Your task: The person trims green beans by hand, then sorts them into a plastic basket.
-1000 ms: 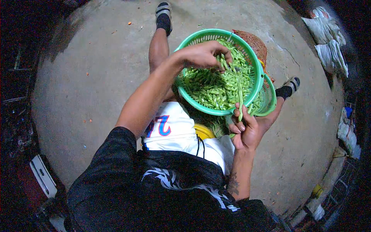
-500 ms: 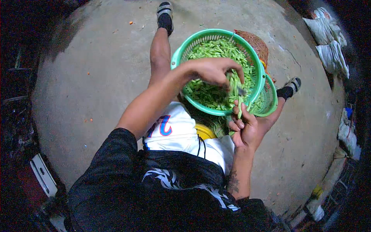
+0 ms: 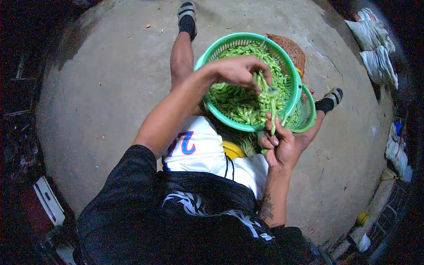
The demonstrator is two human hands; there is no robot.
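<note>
A green plastic colander [image 3: 294, 84] full of green bean pods [image 3: 238, 99] rests on my lap. My left hand [image 3: 236, 70] hovers over the pods with its fingers pinched on the top end of one long green bean pod [image 3: 270, 106]. My right hand [image 3: 285, 143] sits at the colander's near rim and grips the lower end of the same pod between thumb and fingers. A second green colander [image 3: 309, 112] shows partly under the first, to the right.
A brown woven basket [image 3: 291, 48] sits behind the colanders. A yellow object [image 3: 233, 151] peeks out by my white shorts. Bare concrete floor [image 3: 101, 88] spreads to the left, white bags [image 3: 375, 48] lie at the far right, and my feet [image 3: 187, 15] rest ahead.
My left hand went from the pile's upper middle toward my right hand, then lifted a little with the pod's top end. My right hand stayed put.
</note>
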